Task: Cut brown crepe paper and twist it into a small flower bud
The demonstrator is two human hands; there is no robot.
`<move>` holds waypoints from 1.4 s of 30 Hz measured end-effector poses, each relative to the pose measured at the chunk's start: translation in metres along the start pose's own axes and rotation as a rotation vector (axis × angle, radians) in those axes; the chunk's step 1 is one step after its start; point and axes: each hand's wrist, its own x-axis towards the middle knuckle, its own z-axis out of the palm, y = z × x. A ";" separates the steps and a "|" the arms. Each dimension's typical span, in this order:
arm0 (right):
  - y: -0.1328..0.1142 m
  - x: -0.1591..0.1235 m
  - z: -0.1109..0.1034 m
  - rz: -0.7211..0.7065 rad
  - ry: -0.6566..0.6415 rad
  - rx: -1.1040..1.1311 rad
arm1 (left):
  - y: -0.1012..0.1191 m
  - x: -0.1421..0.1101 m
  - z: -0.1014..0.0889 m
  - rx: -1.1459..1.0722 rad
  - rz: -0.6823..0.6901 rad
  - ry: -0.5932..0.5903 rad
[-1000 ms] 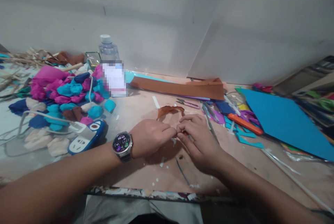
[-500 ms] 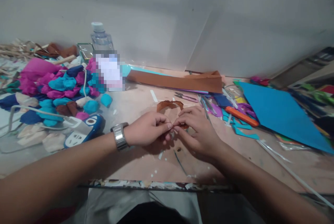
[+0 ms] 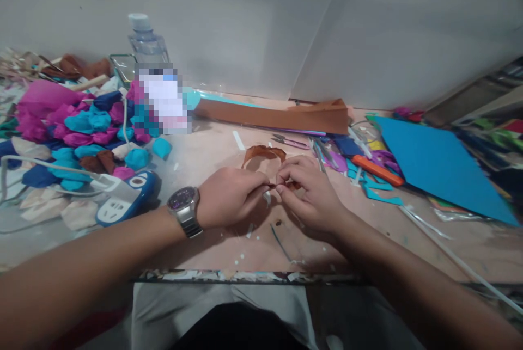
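Observation:
A narrow brown strip, apparently crepe paper [image 3: 265,152], curves in an arch above the table behind my fingers. My left hand [image 3: 231,196], with a watch [image 3: 182,198] on its wrist, pinches the strip between thumb and forefinger. Directly opposite, my right hand [image 3: 312,196] grips the same strip with its thumb and fingertips, a bit of brown showing beneath its fingers. The two sets of fingertips almost meet. My fingers hide part of the strip.
Pink, blue and beige paper bundles [image 3: 87,118] crowd the left, beside a blue power socket [image 3: 122,203] and a bottle [image 3: 147,45]. Folded brown paper [image 3: 269,117] lies at the back. Pink-handled snips [image 3: 292,142], an orange cutter [image 3: 378,170] and a blue sheet [image 3: 441,167] are rightward.
My left wrist has rolled away and back, so the watch face shows again. The fingertips have shifted slightly along the brown strip. The whole scene has moved up and a little left in view.

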 end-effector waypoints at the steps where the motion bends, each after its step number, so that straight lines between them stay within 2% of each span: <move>1: 0.001 0.000 0.000 -0.002 0.009 -0.009 | 0.001 0.000 -0.002 -0.035 -0.021 -0.009; 7: 0.002 0.001 -0.003 -0.051 -0.029 -0.065 | 0.003 0.003 -0.007 -0.170 -0.082 -0.062; 14: 0.010 0.001 -0.002 -0.022 -0.010 -0.077 | 0.002 0.006 -0.014 -0.185 -0.218 -0.124; 21: 0.010 0.000 -0.004 -0.034 -0.044 -0.043 | 0.006 0.008 -0.015 -0.327 -0.215 -0.234; 31: 0.006 0.002 -0.003 -0.029 -0.134 -0.025 | 0.002 0.007 -0.015 -0.487 -0.153 -0.280; 35: 0.003 0.002 -0.003 -0.040 -0.141 -0.013 | 0.004 0.007 -0.014 -0.548 -0.197 -0.319; 42: 0.006 0.000 -0.001 -0.043 -0.125 -0.033 | 0.003 0.006 -0.010 -0.791 -0.299 -0.422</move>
